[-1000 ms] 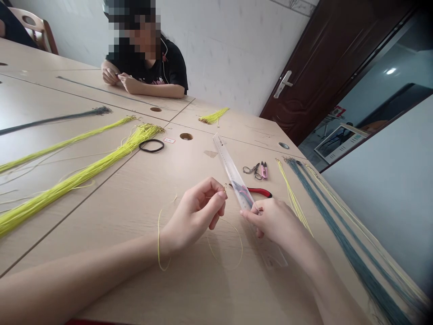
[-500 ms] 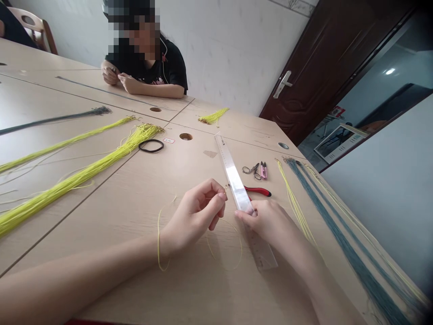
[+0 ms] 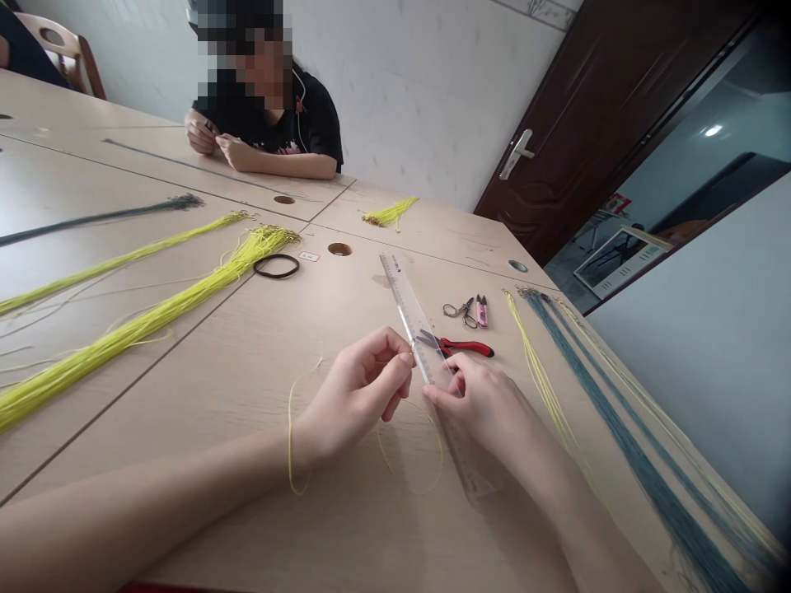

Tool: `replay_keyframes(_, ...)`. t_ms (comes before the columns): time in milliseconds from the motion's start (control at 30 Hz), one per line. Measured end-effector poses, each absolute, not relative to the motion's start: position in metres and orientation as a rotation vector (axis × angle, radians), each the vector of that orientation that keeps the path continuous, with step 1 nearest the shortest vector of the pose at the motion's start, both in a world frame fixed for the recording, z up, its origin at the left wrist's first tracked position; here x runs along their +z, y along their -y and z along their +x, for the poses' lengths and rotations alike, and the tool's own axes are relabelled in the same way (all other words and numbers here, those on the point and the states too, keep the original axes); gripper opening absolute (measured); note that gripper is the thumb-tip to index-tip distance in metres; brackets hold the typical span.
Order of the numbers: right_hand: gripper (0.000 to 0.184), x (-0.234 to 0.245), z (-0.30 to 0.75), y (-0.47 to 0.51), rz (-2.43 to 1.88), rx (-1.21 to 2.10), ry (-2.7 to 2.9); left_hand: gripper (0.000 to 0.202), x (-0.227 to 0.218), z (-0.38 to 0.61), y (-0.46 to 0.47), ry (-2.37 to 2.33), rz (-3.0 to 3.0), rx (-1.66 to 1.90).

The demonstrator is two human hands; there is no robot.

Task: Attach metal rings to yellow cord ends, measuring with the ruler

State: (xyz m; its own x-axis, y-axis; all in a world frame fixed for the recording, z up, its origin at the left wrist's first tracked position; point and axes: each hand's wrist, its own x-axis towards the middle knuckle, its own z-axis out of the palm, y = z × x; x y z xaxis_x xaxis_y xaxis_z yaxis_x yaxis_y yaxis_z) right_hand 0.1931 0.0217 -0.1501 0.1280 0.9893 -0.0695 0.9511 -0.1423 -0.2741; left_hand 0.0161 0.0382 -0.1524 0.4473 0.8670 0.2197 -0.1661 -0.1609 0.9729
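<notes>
My left hand [image 3: 371,375] is closed in a pinch on a thin yellow cord [image 3: 290,436], which hangs in loops around the wrist and below the fingers. A small gold-coloured piece shows at the fingertips, close to the ruler's edge. My right hand [image 3: 475,395] grips a clear plastic ruler [image 3: 408,305] near its middle and holds it slanted above the table. Red-handled pliers [image 3: 470,346] lie behind the ruler, their jaws seen through it. Folding scissors [image 3: 461,310] and pink thread snips [image 3: 482,311] rest just beyond.
Yellow cord bundles [image 3: 142,329] and a dark grey-green bundle [image 3: 105,216] lie on the left. More teal cords [image 3: 599,403] and yellow cords [image 3: 537,362] lie at right. A black elastic band [image 3: 276,266] rests mid-table [image 3: 346,313]. Across sits a co-worker [image 3: 265,123], hands together.
My right hand has turned the ruler flatter and shifted it slightly left, its edge now beside the left fingertips. The pliers' jaws now show through it. My left hand has stayed nearly still.
</notes>
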Motion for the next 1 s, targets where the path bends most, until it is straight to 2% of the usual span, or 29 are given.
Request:
replay_keyframes(367,0.046,-0.155,0.192,-0.020,-2.184,0.169,2.036,0.020,-0.152,0.017,-0.038,-0.665,1.434,1.034)
replay_keyframes(600,0.036,-0.154,0.189,-0.016,-1.761,0.264,2.316,0.020,-0.152,0.017,-0.038,-0.658,1.455,1.040)
replay_keyframes(700,0.029,-0.152,0.188,-0.015,-1.682,0.312,2.367,0.020,-0.152,0.017,-0.037,-0.656,1.463,1.036)
replay_keyframes(767,0.031,-0.150,0.187,-0.014,-1.648,0.316,2.388,0.020,-0.152,0.017,-0.037,-0.662,1.466,1.033)
replay_keyframes(933,0.020,-0.144,0.185,-0.012,-1.616,0.376,2.246,0.020,-0.150,0.015,-0.036,-0.652,1.437,1.009)
replay_keyframes(1000,0.024,-0.140,0.184,-0.010,-1.557,0.495,2.070,0.019,-0.149,0.016,-0.035,-0.627,1.423,0.929)
